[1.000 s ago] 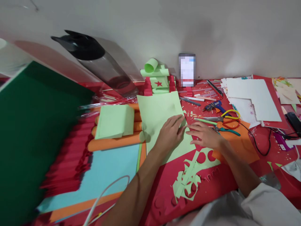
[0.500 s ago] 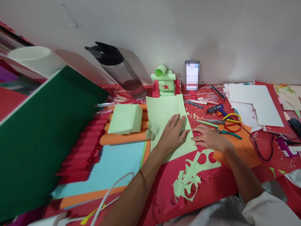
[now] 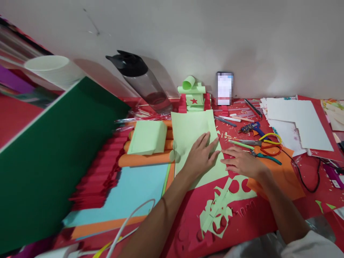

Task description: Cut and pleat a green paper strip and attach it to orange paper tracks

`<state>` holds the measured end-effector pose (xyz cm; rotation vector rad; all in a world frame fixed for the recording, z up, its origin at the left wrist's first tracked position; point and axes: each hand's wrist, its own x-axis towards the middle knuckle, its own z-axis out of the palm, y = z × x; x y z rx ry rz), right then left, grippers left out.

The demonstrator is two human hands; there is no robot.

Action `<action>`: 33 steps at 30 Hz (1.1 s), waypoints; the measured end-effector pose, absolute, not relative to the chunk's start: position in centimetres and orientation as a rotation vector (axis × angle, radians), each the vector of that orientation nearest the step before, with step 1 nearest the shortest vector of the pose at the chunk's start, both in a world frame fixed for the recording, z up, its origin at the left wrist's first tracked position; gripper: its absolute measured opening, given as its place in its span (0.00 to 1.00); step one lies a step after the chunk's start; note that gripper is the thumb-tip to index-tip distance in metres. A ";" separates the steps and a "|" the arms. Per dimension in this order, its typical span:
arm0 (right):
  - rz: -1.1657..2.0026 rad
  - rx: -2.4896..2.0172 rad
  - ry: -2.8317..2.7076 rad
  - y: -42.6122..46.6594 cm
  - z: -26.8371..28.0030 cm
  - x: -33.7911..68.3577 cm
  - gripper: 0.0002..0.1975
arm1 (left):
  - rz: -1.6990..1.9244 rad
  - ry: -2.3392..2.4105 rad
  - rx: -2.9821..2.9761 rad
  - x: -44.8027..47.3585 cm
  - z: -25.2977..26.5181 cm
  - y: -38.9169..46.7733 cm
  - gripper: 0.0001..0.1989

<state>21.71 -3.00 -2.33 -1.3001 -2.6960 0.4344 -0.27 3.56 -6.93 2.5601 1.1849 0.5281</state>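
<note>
A light green paper sheet lies flat on the red tabletop. My left hand rests on its right half, palm down with the fingers stretched out. Just to the right, my right hand lies low with extended fingers, its fingertips at the sheet's right edge. Neither hand holds anything. Below them are light green paper scraps with round holes cut out. Behind the sheet stands a green and red paper model with a red star and a rolled tube on top.
On the right are scissors, a blue glue gun, pliers, orange paper and white board pieces. To the left are orange paper rolls, a dark green board and a bottle. A phone leans on the wall.
The whole view has shifted, so things appear slightly further right. Both hands stay at nearly the same places on and beside the sheet; the left fingers look a little more spread.
</note>
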 end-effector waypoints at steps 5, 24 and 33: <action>0.441 -1.316 -2.695 -3.0 -2.4 21.6 0.17 | 0.530 1.189 2.569 -0.3 -6.9 3.5 0.27; 0.273 -1.276 -2.601 -2.9 -2.0 22.4 0.13 | 0.440 0.997 2.601 -0.8 -6.5 3.9 0.31; 0.128 -1.730 -2.359 -2.1 -2.2 24.5 0.17 | 0.334 0.956 2.620 -1.1 -6.4 3.9 0.41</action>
